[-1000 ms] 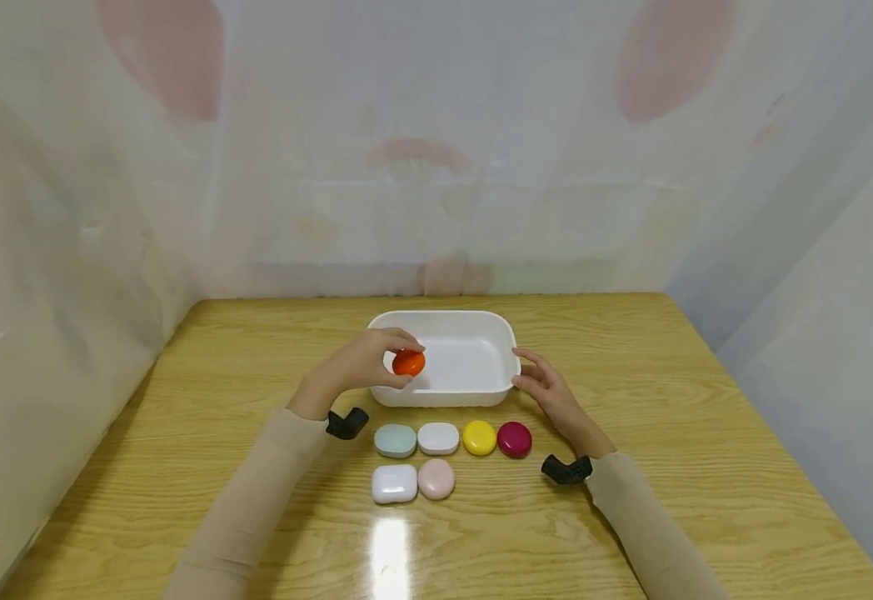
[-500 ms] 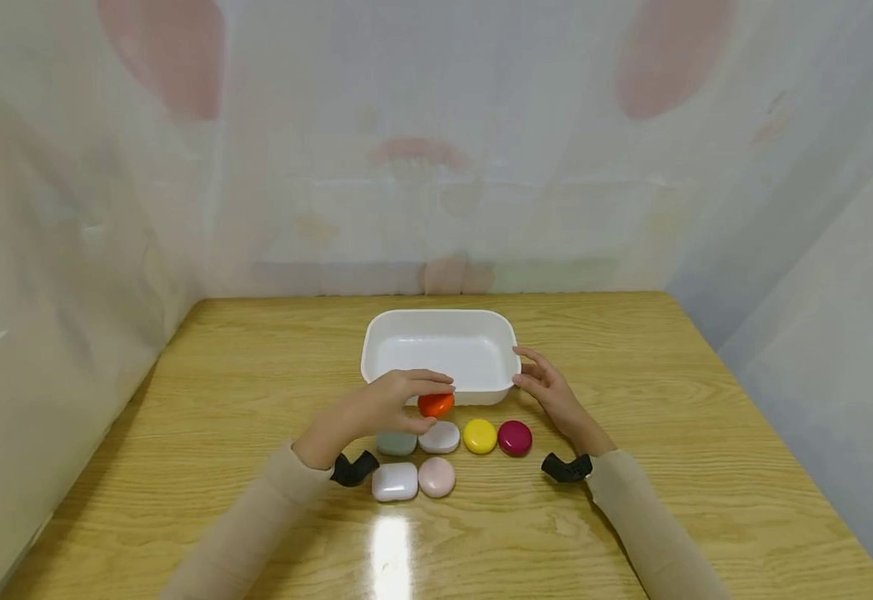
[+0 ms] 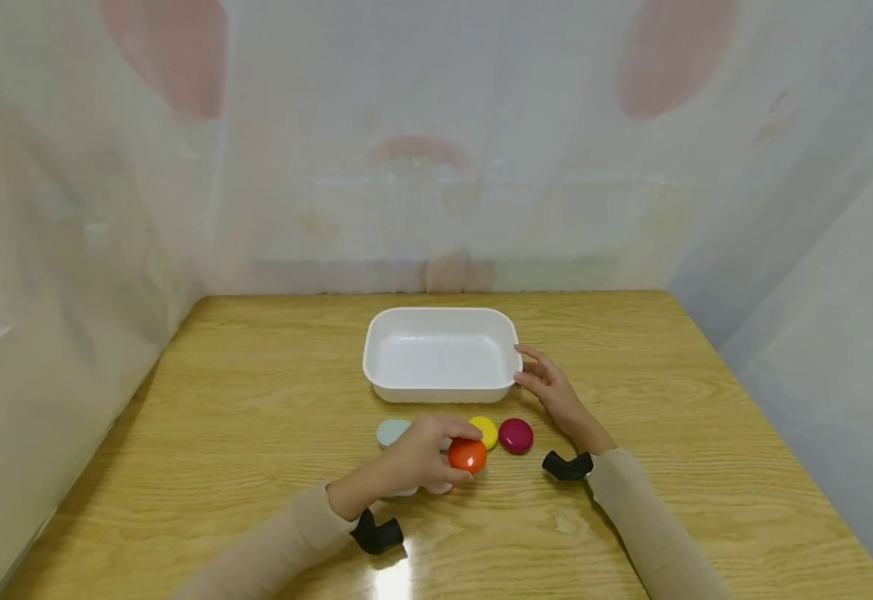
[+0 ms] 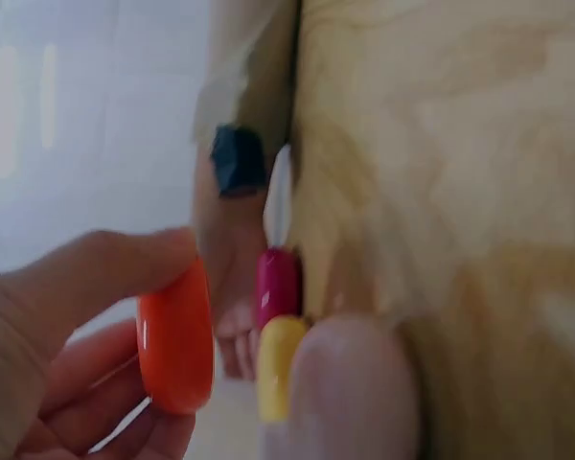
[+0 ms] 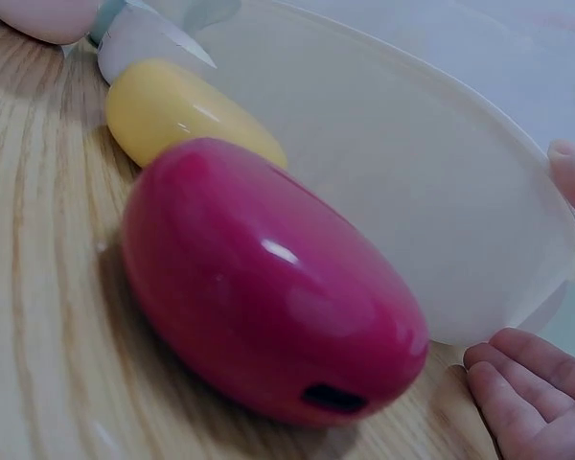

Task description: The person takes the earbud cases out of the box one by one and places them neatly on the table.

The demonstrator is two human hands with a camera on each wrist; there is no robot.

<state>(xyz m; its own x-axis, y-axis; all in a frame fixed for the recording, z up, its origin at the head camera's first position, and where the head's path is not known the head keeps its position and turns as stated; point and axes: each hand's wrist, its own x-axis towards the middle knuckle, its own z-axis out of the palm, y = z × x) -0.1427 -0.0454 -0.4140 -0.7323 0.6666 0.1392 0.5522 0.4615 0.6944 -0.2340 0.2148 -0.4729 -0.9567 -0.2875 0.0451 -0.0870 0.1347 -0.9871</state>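
An orange earbud case (image 3: 467,457) is pinched between the thumb and fingers of my left hand (image 3: 423,454), held above the table in front of the yellow earbud case (image 3: 488,432). Beyond that lies a magenta earbud case (image 3: 516,436); its port shows in the right wrist view. My left hand hides most of the white and pink cases; a pale green case (image 3: 391,431) peeks out behind it. At the right end of a white plastic basin (image 3: 442,395), my right hand (image 3: 551,390) rests its fingertips against the wall and rim.
The wooden table (image 3: 256,367) has its far edge against a pale patterned curtain (image 3: 436,208). More curtain hangs at both sides. A black wrist mount (image 3: 567,467) sits on the right arm, another (image 3: 378,534) on the left.
My left hand has carried the orange earbud case out of the basin, toward me and to the right, over the row of cases. The right hand has stayed at the basin's end.
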